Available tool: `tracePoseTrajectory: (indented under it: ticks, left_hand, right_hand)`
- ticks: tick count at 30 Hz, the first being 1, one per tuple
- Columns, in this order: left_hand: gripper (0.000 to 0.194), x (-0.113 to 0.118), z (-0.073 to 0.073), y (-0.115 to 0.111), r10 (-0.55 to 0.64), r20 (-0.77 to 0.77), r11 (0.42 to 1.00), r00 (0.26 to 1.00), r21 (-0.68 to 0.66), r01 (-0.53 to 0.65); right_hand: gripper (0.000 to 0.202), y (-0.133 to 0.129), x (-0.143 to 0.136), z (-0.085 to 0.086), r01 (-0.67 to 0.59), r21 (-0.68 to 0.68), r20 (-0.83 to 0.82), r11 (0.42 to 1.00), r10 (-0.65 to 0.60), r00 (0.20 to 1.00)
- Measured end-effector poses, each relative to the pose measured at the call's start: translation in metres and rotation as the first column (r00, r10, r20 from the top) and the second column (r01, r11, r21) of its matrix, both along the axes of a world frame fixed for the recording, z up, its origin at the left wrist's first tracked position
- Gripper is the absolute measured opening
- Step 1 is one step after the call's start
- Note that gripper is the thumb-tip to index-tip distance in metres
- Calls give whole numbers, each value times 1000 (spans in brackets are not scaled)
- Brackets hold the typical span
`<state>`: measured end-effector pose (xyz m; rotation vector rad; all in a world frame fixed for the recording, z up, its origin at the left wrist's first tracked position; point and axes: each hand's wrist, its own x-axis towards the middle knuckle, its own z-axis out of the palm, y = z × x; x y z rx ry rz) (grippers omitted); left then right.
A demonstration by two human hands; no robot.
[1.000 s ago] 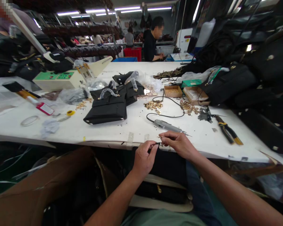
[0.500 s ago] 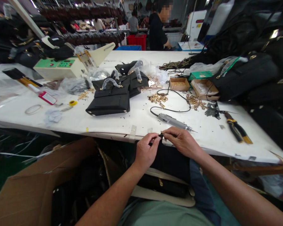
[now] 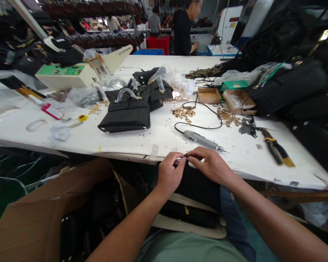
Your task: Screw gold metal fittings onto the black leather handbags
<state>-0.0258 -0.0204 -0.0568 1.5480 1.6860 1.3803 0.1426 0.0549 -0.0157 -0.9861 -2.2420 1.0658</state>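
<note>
My left hand (image 3: 171,171) and my right hand (image 3: 209,163) meet at the table's front edge, fingertips pinched together. Between them is a small dark piece (image 3: 186,155) with a hint of metal, too small to name. Below, a black bag (image 3: 194,187) with a pale lining lies open on my lap, a gold clasp (image 3: 186,210) showing inside it. Just beyond my fingers lies a grey electric screwdriver (image 3: 203,140) with a black cord. Gold metal fittings (image 3: 183,112) are heaped behind it.
Finished-looking black handbags (image 3: 128,112) stand on the white table (image 3: 164,140). Pliers (image 3: 278,147) lie at right, near cardboard boxes (image 3: 208,96) of small parts. A large carton (image 3: 43,207) is at lower left. A co-worker (image 3: 183,31) stands across the table.
My fingertips have closed in slightly around the small dark piece. The view has shifted a little; the things on the table lie as before.
</note>
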Motion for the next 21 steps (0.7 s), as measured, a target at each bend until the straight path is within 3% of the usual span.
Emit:
tracePoseTrajectory:
  ticks: [7,21]
  left_hand:
    - [19,-1,3,1,-28,0,999,1000,-45,28]
    - [11,-1,5,7,-14,23,994,1000,-104,17]
  right_hand:
    - [26,-1,1,-4,-41,182,119,982,19,993]
    - [26,-5,1,-18,23,162,108,986,-41,993]
